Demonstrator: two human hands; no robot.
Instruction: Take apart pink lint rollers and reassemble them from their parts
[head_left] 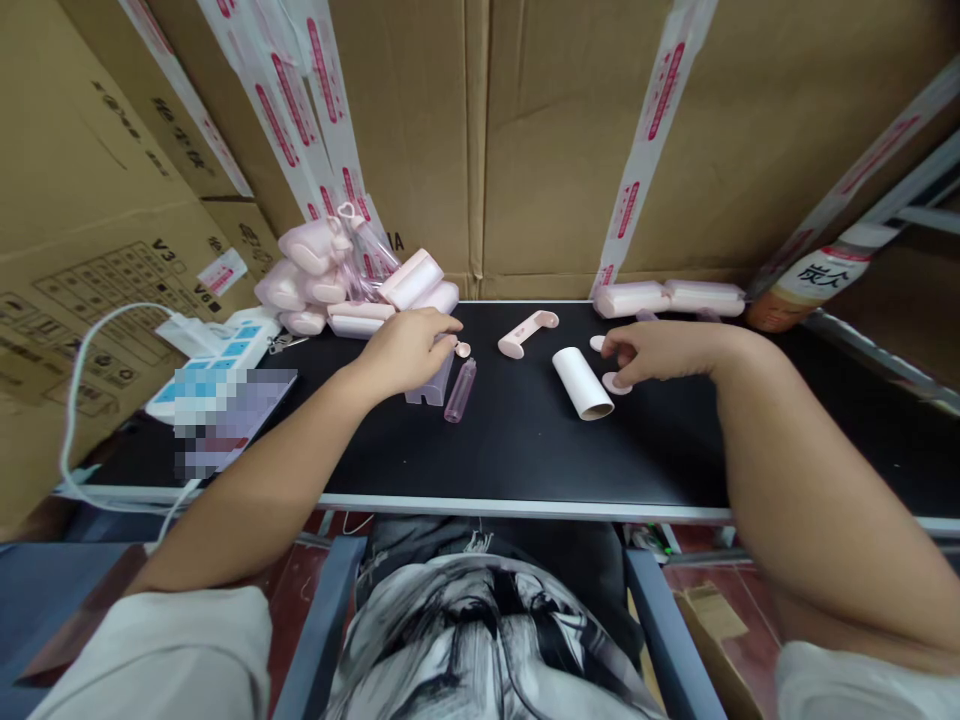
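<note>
My left hand (409,350) reaches over a translucent purple plastic piece (431,388), with its fingers apart. Right beside it lie a clear pink tube (460,392) and a small round pink cap (463,349). My right hand (649,350) is bent down with fingers spread, its fingertips at two small pale pink discs, one nearer (616,384) and one farther (597,343). Left of that hand a white roll with a cardboard core (581,383) lies on its side. A pink bracket-shaped handle (527,334) rests between the hands.
Pink lint-roller-like units (311,265) are heaped at the back left; two pink cases (667,298) lie at the back right beside a bottle (821,275). A power strip (217,365) and a pixelated flat item (236,420) are left on the black table (525,470). Cardboard boxes (555,150) wall the back.
</note>
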